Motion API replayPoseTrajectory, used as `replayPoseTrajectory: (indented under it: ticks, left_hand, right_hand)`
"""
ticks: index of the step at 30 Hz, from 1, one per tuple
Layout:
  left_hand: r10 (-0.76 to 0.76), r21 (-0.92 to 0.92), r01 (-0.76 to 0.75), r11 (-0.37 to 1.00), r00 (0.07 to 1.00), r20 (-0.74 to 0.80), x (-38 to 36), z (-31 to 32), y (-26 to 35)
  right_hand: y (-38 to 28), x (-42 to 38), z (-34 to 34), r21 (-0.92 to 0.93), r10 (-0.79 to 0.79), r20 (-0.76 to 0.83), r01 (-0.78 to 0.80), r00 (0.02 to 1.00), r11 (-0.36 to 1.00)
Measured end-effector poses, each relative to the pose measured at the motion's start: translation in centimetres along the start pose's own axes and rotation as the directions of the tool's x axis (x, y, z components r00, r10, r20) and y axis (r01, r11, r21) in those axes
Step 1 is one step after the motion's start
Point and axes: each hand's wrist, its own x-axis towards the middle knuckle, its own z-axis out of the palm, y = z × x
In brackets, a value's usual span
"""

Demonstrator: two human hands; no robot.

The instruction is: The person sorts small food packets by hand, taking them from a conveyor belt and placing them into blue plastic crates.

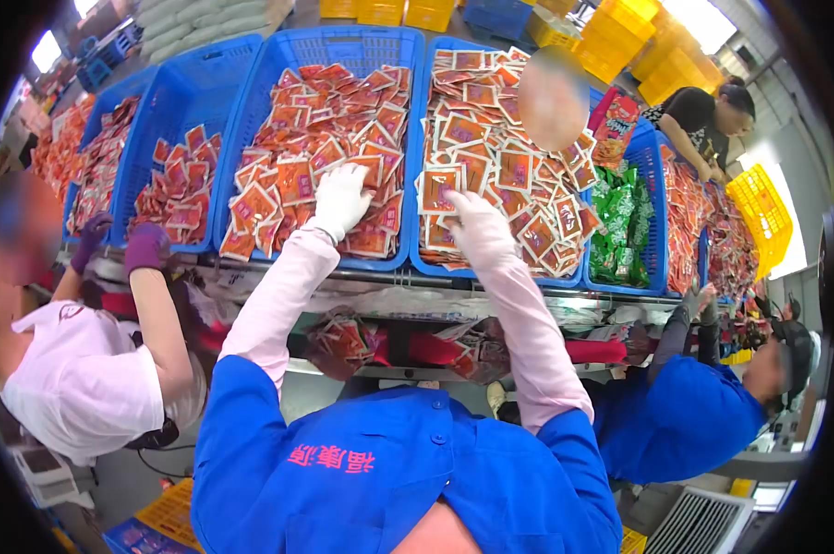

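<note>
My left hand (343, 201), in a white glove, reaches into a blue crate (332, 39) heaped with orange sachets. Its bent fingers and thumb close on an orange sachet (371, 168) at the top of the heap. Over the neighbouring blue crate (495, 271), my right hand (478, 226), also white-gloved, has its fingertips on the edge of another orange sachet (438, 191). The palm and part of the fingers on that hand are hidden from above. Loose sachets with pale borders lie all around both hands.
Green packets (620, 222) fill a narrower blue crate on the right, with a red packet (617, 129) above them. Co-workers stand on both sides; purple gloves (147, 246) reach toward a left crate (181, 88). Bagged sachets (341, 342) hang below the crate edge. Yellow crates (620, 42) stand behind.
</note>
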Motion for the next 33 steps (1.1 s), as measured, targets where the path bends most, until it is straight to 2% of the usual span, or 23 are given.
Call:
replayPoseTrajectory:
  ticks: [2,5,7,8,9,10,11,12,13,14,15,16,18,19,21,23,24,25,27,28,29,31,33]
  left_hand:
    - [-0.033,0.144,0.046,0.988,0.995,-0.089,1.7,3.2,-2.2]
    - [-0.163,0.24,0.12,0.963,0.972,0.167,2.2,3.9,-2.0]
    - [-0.185,0.217,0.142,0.966,0.964,0.191,2.9,4.1,-2.7]
    - [-0.209,0.199,0.166,0.966,0.953,0.218,2.9,4.2,-3.1]
    - [-0.218,0.022,0.218,0.976,0.96,0.175,2.8,4.1,-3.8]
    - [-0.247,-0.107,0.254,0.961,0.966,0.074,2.4,3.0,-3.5]
    - [-0.279,-0.237,0.266,0.935,0.96,-0.026,2.3,2.1,-3.0]
    - [-0.276,-0.415,0.222,0.883,0.958,-0.075,2.0,2.4,-3.0]
    - [-0.244,-0.601,0.164,0.783,0.968,-0.054,1.3,0.5,-0.9]
    - [-0.188,-0.605,0.152,0.782,0.982,0.004,0.2,-2.9,3.0]
    - [-0.115,-0.649,0.097,0.754,0.993,0.014,-1.0,-4.1,6.3]
    - [-0.031,-0.642,-0.029,0.766,0.996,-0.082,-2.5,-3.8,9.5]
    - [0.128,-0.62,-0.138,0.772,0.99,-0.061,-4.4,-5.3,17.8]
    - [0.195,-0.492,-0.192,0.849,0.98,-0.047,-6.1,-2.8,19.0]
    - [0.293,-0.499,-0.295,0.815,0.952,-0.085,-8.9,-1.6,24.1]
    - [0.388,-0.683,-0.218,0.697,0.916,0.105,-10.3,-0.9,28.3]
    - [0.393,-0.75,-0.153,0.643,0.907,0.153,-10.6,0.1,29.8]
    - [0.397,-0.767,-0.158,0.622,0.908,0.135,-10.9,0.7,31.6]
    - [0.508,-0.773,-0.307,0.556,0.861,0.022,-10.9,2.3,35.3]
    - [0.554,-0.753,-0.354,0.554,0.832,0.017,-11.1,3.0,37.4]
    - [0.6,-0.733,-0.404,0.547,0.8,0.008,-11.2,3.8,39.6]
    - [0.723,-0.621,-0.555,0.554,0.69,0.029,-11.1,6.9,43.1]
    - [0.796,-0.441,-0.673,0.593,0.571,0.2,-11.0,9.4,44.9]
  right_hand:
    - [-0.1,2.7,3.9,-0.26,-0.006,-0.101,-0.02,0.995,0.965]
    - [2.2,4.4,8.4,-0.43,0.01,-0.097,-0.051,0.995,0.901]
    - [2.4,5.2,8.3,-0.509,-0.022,-0.093,-0.029,0.995,0.86]
    - [2.3,5.6,7.2,-0.373,0.073,-0.033,-0.081,0.997,0.924]
    - [1.6,5.4,5.8,-0.232,0.157,0.039,-0.144,0.987,0.962]
    - [0.8,4.7,4.5,-0.132,0.198,-0.118,-0.213,0.973,0.968]
    - [0.1,4.3,3.2,-0.127,0.202,-0.126,-0.218,0.971,0.968]
    - [-0.7,3.5,1.8,0.101,0.321,-0.118,-0.311,0.94,0.945]
    - [-0.8,2.4,1.2,0.317,0.438,-0.085,-0.393,0.895,0.863]
    - [-0.6,1.2,2.0,0.711,0.328,-0.067,-0.186,0.942,0.678]
    - [-0.5,-0.3,2.8,0.94,0.242,-0.13,0.042,0.961,0.34]
    - [-0.2,-2.0,2.8,0.997,0.08,-0.079,0.078,0.994,0.018]
    - [-2.2,-7.5,-0.5,0.941,0.332,0.271,-0.175,0.903,-0.291]
    - [0.1,-8.6,3.2,0.998,0.201,0.026,-0.012,0.979,-0.069]
    - [0.5,-14.6,1.2,0.993,0.282,-0.098,0.113,0.954,-0.039]
    - [4.2,-20.5,-1.8,0.965,0.357,0.262,-0.242,0.896,-0.101]
    - [5.2,-22.6,-3.1,0.989,0.463,0.15,-0.136,0.874,-0.063]
    - [6.8,-25.5,-4.2,0.971,0.512,0.238,-0.217,0.825,-0.101]
    - [9.3,-29.5,-4.3,0.932,0.761,-0.196,-0.125,0.619,0.341]
    - [9.8,-31.2,-5.6,0.887,0.824,-0.258,-0.214,0.505,0.409]
    - [10.7,-32.4,-5.6,0.877,0.813,-0.393,-0.092,0.43,0.472]
    - [10.4,-33.7,-8.5,0.825,0.814,-0.436,-0.191,0.383,0.532]
    - [12.1,-34.2,-7.7,0.773,0.759,-0.445,-0.224,0.475,0.593]
